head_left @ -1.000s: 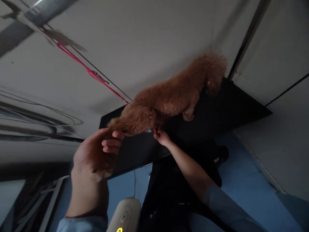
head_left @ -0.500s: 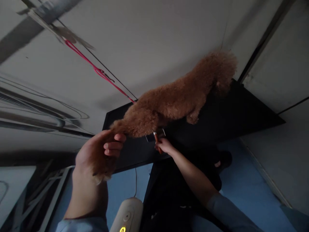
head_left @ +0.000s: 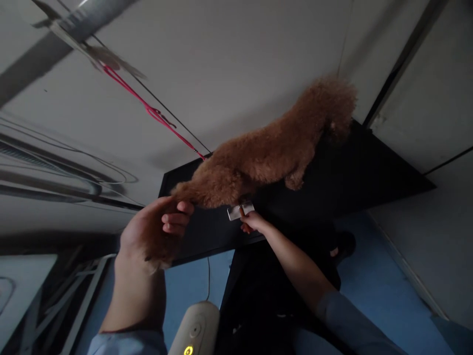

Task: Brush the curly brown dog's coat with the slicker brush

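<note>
One black table [head_left: 354,182] spans my feed, the dog [head_left: 266,150] on it. My left hand [head_left: 134,230] curls around a furry end of the dog; which part, I can't tell. My right hand [head_left: 254,222] pinches the brush [head_left: 234,213] near the dog's underside, contact unclear. I judge this as brushing; the next stroke calls for a gentle approach.

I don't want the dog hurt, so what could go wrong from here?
The dog might twist and strain the part that the left hand grips. The brush in the right hand is close to its fur, so a jerk might scratch it. It is also near the edge of the table and might slip; I can't tell whether the red leash is fastened to it.
</note>
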`<state>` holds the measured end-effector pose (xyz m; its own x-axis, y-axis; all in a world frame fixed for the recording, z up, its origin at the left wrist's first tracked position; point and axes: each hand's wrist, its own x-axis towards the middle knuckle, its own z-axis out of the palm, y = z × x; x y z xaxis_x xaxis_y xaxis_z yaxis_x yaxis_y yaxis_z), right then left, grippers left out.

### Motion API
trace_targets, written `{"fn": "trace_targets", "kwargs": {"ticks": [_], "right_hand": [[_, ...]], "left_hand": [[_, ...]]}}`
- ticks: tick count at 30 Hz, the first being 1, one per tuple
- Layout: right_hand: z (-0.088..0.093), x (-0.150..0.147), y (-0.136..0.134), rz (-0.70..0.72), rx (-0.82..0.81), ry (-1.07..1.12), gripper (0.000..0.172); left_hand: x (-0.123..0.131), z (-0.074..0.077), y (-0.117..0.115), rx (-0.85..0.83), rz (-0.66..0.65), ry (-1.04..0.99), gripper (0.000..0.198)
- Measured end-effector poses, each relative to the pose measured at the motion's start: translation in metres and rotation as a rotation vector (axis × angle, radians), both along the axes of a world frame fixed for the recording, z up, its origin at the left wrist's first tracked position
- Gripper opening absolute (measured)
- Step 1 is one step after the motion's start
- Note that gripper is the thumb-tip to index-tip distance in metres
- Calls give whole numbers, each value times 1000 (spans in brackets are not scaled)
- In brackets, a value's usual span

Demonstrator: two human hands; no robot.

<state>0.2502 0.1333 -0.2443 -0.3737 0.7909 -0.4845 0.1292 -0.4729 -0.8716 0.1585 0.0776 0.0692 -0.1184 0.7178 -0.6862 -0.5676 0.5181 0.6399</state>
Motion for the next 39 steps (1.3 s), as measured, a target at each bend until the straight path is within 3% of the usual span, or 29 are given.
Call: {"fn": "trace_targets", "kwargs": {"ticks": [4, 10, 18, 26, 34, 39], "right_hand": [[0, 2, 1, -28, 23, -7, 16], [4, 4, 3, 25, -4, -35, 32], [3, 22, 14, 96, -17, -111, 34], [7, 13, 6, 102, -10, -135, 33], [5, 12, 20, 26, 2, -123, 35], [6, 1, 6, -46, -13, -21, 27]], "left_hand": [[-5, 0, 0, 22, -33, -14, 25], [-12, -2, 2, 12, -80, -63, 24], [-12, -1, 0, -9, -81, -47, 24], [-16, -2, 0, 21, -116, -50, 25], [-12, -1, 2, -27, -89, -71, 23], [-8, 1, 2, 1, -48, -53, 21]]}}
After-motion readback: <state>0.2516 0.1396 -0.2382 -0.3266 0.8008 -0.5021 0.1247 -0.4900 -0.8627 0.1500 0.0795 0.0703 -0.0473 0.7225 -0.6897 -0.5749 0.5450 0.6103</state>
